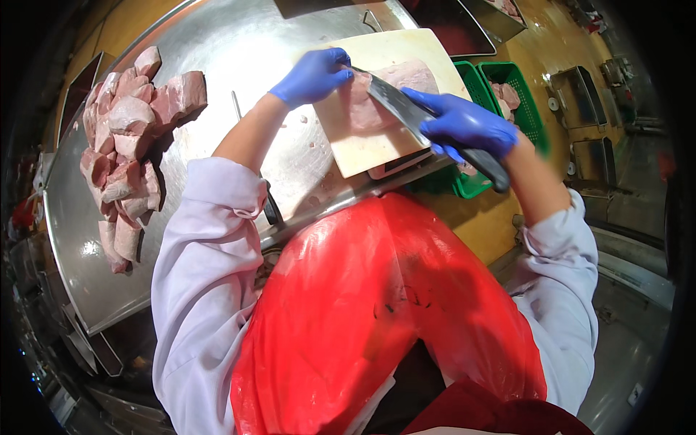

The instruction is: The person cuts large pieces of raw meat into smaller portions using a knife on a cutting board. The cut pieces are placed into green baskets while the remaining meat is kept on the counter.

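A pale pink slab of raw meat [373, 101] lies on the white cutting board [344, 161] in front of me. My right hand [467, 123], in a blue glove, is wrapped round the black handle of a large knife [395, 101]. Its wide blade slants to the upper left across the meat, and the tip points toward my other hand. In a matching glove, my left hand [315, 75] has its fingers curled and pinched at the meat's left edge, close beside the blade's tip.
On the left of the steel table [290, 170] sits a heap of raw meat chunks [130, 123]. Green baskets [533, 119] holding meat stand right of the board. A black-handled tool [272, 209] lies partly under my left forearm. Metal trays [449, 29] are at the far side.
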Available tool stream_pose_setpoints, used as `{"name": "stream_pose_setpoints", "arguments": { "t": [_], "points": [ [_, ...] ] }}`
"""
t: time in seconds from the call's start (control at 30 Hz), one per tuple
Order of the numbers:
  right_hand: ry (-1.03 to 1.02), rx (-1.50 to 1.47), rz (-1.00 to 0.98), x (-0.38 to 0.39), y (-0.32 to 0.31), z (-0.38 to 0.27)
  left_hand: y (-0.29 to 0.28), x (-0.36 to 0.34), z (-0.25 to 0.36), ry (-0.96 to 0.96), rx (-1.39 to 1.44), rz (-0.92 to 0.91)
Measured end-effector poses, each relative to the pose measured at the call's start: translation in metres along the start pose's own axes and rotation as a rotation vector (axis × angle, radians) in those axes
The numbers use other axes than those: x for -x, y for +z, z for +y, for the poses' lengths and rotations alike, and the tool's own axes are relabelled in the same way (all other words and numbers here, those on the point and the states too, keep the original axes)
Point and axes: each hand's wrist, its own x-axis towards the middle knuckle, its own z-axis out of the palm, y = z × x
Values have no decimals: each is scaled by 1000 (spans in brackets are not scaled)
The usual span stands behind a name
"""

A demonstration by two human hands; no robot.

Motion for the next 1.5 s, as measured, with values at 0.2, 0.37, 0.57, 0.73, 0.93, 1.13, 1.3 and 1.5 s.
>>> {"name": "stream_pose_setpoints", "arguments": {
  "t": [0.2,0.37,0.57,0.73,0.93,1.13,1.3,1.5],
  "points": [
    [-9,7,-46,-19,-7,-4,9,-2,9,68,-81,3],
    [-26,319,-43,-9,0,-4,1,4,-6,42,-48,26],
    [-104,421,-7,-29,9,-6,-4,21,-10,9,26,100],
    [-233,802,12,-17,18,11,-10,45,-54,-47,126,199],
    [-293,1147,37,33,7,61,7,100,-89,-132,271,349],
    [-297,1277,74,60,3,85,26,130,-109,-125,431,419],
    [-394,1156,129,56,-3,116,38,135,-111,107,-138,599],
    [-687,622,453,37,24,110,80,105,5,295,-620,460]
  ]
}}
